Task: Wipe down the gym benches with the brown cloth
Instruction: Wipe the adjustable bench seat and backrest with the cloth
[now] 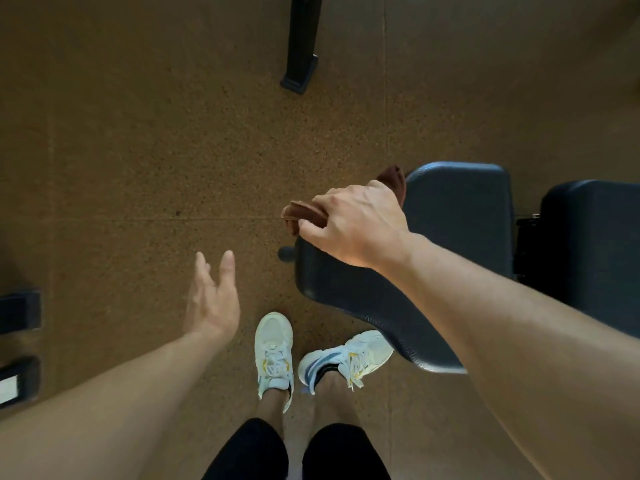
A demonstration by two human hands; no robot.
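A dark blue padded gym bench (pixel 457 220) fills the right side of the view, with a second pad (pixel 595 244) further right. My right hand (pixel 356 223) is shut on the brown cloth (pixel 304 211) at the bench's left edge; the cloth sticks out to the left of my fingers and again behind my hand. My left hand (pixel 213 296) hangs open over the floor to the left of the bench, fingers apart and holding nothing.
Speckled brown rubber floor (pixel 156 150) all around. A black equipment leg (pixel 301 46) stands at the top centre. Black frame parts (pixel 19 344) sit at the left edge. My white sneakers (pixel 277 351) stand beside the bench's near corner. A black knob (pixel 286 253) pokes out under the bench.
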